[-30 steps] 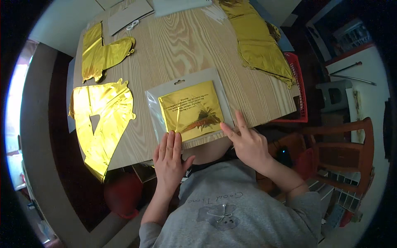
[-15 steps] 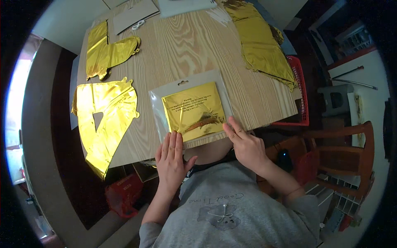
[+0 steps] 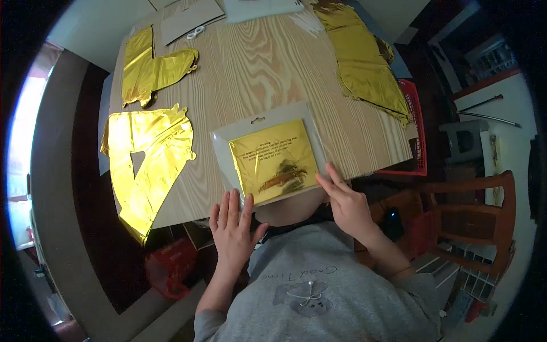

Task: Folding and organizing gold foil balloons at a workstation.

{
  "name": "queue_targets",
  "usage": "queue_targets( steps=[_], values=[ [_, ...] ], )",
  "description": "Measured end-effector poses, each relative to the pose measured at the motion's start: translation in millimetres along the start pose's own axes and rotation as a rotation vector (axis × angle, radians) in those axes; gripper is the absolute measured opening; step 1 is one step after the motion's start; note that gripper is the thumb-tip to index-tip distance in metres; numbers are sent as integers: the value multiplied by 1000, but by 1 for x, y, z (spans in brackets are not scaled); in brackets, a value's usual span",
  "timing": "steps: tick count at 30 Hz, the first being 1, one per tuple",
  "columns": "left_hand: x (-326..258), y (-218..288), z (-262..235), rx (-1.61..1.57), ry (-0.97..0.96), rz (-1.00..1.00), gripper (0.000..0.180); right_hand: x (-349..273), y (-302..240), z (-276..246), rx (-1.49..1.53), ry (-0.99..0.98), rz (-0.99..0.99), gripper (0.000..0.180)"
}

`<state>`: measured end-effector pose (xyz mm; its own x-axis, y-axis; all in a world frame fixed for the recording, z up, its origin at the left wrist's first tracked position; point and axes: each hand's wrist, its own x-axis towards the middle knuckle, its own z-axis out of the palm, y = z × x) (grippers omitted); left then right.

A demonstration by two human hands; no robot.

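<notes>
A clear plastic bag (image 3: 224,149) with a hang hole and a folded gold foil balloon (image 3: 268,142) inside lies at the table's near edge, its lower side reaching past that edge. My left hand (image 3: 232,228) rests at the bag's lower left corner, fingers stretched out and a little apart. My right hand (image 3: 350,208) grips the lower right corner, with the index finger on top and the thumb hidden. Dark print and a brownish reflection show on the gold surface.
Flat gold foil balloons lie to the left, one triangular (image 3: 165,142) and one hooked (image 3: 137,68). A large foil balloon (image 3: 364,68) covers the right side. Scissors (image 3: 195,32) and a grey board (image 3: 191,20) are at the back. A red basket (image 3: 419,125) and wooden chair (image 3: 501,222) stand right.
The bag has slid slightly toward me, past the table edge. My right hand has moved with its corner. My left hand has drawn back, its fingers spreading a little.
</notes>
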<state>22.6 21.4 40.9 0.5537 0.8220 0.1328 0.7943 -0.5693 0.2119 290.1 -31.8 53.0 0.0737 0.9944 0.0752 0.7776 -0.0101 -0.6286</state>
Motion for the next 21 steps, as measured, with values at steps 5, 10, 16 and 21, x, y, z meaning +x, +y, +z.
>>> queue_targets(
  steps=[5,10,16,21],
  values=[
    [-23,-8,-4,-228,144,8,49,-27,14,1,358,70,71,38],
    [-44,-6,8,-887,362,-604,22,-55,24,16,873,168,507,29],
    [-32,-20,17,-1552,-39,-717,14,-27,29,21,1100,-86,432,22],
    [-13,-34,-17,-1322,94,-476,14,-2,6,-8,884,7,156,19]
  ],
)
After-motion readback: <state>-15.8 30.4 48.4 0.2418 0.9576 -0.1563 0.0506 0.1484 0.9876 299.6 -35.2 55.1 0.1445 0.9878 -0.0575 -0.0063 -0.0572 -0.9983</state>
